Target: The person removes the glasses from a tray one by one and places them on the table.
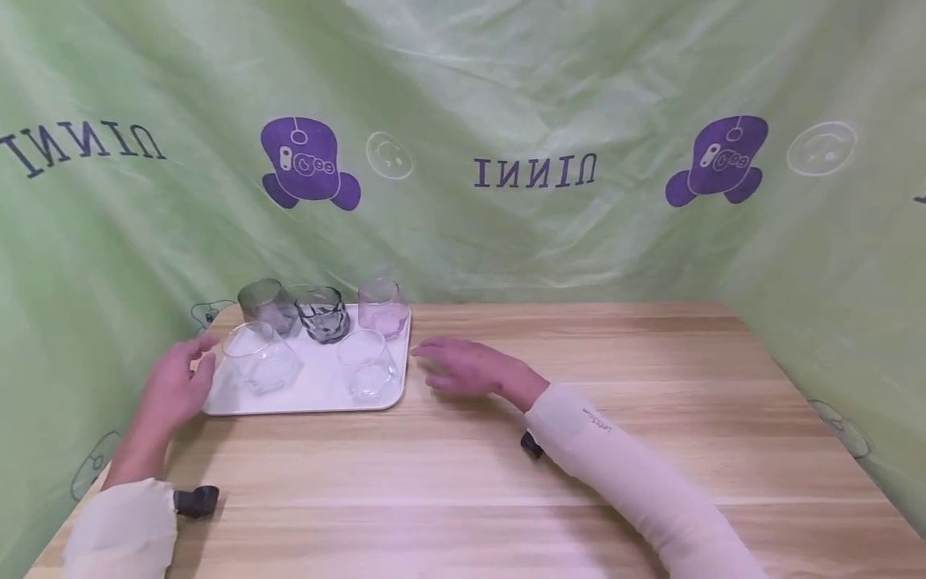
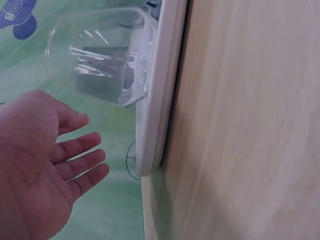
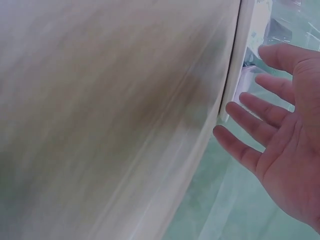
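Observation:
A white tray [image 1: 318, 386] lies on the table's far left part and bears several drinking glasses. At its back stand a smoky grey glass [image 1: 266, 307], a dark faceted glass [image 1: 323, 315] and a pink-tinted glass [image 1: 383, 310]. Two clear glasses, one at front left [image 1: 262, 362] and one at front right [image 1: 367, 366], stand nearer the front edge. My left hand [image 1: 177, 384] is at the tray's left end, fingers extended and holding nothing, close to the clear glass [image 2: 100, 60]. By the right end hovers my right hand [image 1: 466, 367], its fingers spread [image 3: 250, 120] and nothing in its palm.
The wooden table [image 1: 506, 482] reaches well to the right of the tray. A green printed curtain [image 1: 463, 80] hangs behind the table and along both sides. Small black devices are strapped at the left wrist [image 1: 198, 502] and the right wrist [image 1: 531, 445].

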`<state>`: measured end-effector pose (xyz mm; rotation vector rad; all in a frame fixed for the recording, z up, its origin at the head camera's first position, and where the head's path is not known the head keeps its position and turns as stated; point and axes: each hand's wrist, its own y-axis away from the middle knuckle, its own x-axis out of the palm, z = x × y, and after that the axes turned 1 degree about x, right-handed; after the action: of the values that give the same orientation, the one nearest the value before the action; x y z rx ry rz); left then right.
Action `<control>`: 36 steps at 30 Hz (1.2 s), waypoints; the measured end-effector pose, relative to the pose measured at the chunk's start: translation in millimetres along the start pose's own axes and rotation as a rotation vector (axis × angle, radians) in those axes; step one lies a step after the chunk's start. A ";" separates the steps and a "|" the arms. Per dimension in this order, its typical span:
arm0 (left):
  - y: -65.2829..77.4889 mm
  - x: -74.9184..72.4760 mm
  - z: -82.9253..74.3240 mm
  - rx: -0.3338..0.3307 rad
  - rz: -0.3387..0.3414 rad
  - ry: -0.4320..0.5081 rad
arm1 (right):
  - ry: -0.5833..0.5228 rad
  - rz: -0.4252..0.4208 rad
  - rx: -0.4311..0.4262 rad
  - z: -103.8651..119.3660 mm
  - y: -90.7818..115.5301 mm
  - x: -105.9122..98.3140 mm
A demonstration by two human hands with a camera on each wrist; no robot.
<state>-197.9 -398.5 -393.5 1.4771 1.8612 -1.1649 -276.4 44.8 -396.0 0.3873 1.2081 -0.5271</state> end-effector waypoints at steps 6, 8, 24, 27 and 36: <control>-3.7 0.1 17.3 -0.014 0.166 -0.088 | -0.014 0.032 0.006 4.5 -6.9 4.5; -4.6 1.0 18.8 -0.036 0.208 -0.087 | -0.009 0.037 0.013 4.6 -8.1 5.8; -5.5 4.7 28.3 -0.023 0.296 -0.107 | 0.002 0.114 0.057 7.9 -16.2 10.4; -5.6 5.7 29.2 -0.015 0.292 -0.107 | 0.002 0.125 0.077 8.4 -16.5 10.1; -6.1 4.8 32.9 -0.046 0.309 -0.119 | 0.054 0.145 0.089 6.5 -19.6 12.7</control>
<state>-209.2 -424.2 -412.4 1.5666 1.5065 -1.0291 -279.4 23.1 -406.2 0.5641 1.2003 -0.4484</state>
